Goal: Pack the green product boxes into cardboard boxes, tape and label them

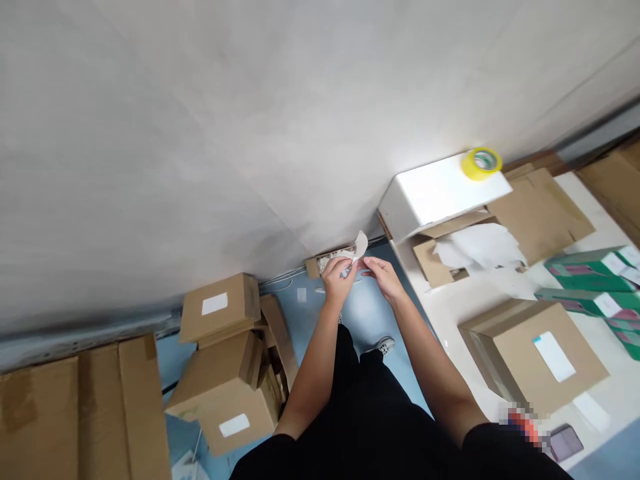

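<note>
In front of my body, my left hand (337, 279) is closed in a pinch on a curled strip of white paper (361, 244), which sticks up above the fingers. My right hand (383, 276) is just to the right, its thumb and fingertips drawn together close to the strip's lower end. Whatever lies between those right fingertips is too small to make out. Both hands are held above the blue floor (357, 310), left of the white table (430, 310).
On the table are a labelled carton (530, 360), several green boxes (575, 267), crumpled white paper (483, 247) and a phone (566, 443). Yellow tape (481, 164) rests on a white box (445, 190). Cartons (215, 373) stand at left; a grey wall (225, 133) rises ahead.
</note>
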